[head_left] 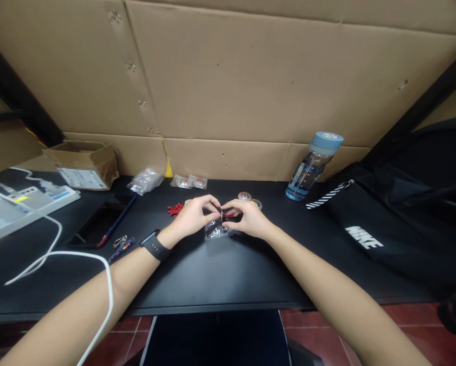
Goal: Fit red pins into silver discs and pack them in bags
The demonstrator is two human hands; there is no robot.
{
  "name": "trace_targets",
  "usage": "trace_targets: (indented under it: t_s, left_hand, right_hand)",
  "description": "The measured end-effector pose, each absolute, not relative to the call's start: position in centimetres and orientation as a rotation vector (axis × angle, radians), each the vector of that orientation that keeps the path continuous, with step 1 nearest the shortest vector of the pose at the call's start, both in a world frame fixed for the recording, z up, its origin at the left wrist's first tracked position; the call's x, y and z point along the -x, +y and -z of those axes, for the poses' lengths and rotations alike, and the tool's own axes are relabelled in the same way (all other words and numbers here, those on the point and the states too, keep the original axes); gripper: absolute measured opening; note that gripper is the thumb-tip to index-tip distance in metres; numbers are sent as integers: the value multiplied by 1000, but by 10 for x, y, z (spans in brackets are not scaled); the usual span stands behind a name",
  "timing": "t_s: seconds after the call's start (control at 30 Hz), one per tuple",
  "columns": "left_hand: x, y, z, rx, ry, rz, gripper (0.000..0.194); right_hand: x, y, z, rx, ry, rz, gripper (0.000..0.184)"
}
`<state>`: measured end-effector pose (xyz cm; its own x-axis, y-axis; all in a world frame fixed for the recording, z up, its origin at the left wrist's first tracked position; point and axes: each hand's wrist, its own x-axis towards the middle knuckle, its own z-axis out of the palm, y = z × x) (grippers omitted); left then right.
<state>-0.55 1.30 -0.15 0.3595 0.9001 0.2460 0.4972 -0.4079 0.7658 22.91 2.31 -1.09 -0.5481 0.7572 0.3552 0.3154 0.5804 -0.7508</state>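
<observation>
From my screen, I see the left hand point(195, 215) and the right hand point(252, 219) pinching one small thin piece point(222, 217) between them, above the clear bag point(215, 230). I would pinch lightly, by its edges, away from the plastic.

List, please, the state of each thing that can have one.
Right hand: grip on thin item
Left hand: fingertips at that item, hold unclear
Water bottle: lid on
Cardboard box: top open
Flat device: screen dark
Power strip: plugs inserted
Watch: strapped on
Red strands: bunched
Clear packets: sealing unclear
Black bag: zip closure unclear
</observation>
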Motion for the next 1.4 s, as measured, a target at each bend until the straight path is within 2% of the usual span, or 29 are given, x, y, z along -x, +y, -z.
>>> trace_targets:
  t_s: [0.37,0.47,0.67,0.8,1.03,1.2,1.4]
  left_hand:
    - [3,12,1,-2040,1205,-890,20]
    - [4,13,3,-2037,1206,-883,20]
    - [5,13,4,-2057,1176,-890,21]
    - [8,13,-3,-2104,1167,-899,20]
    - [21,6,-19,-2520,1118,-556,23]
    - [26,8,-13,-2549,1143,-495,45]
    - [29,8,-15,-2568,1114,-439,59]
  right_hand:
    - [-229,24,9,799,-2115,-888,44]
    - [-227,20,8,802,-2144,-827,39]
    - [-222,16,6,788,-2196,-632,42]
    - [-222,15,5,750,-2177,-635,42]
    - [-232,15,-7,711,-2219,-560,43]
    - [-235,12,-12,672,-2348,-495,44]
    - [-235,10,-12,657,-2433,-527,43]
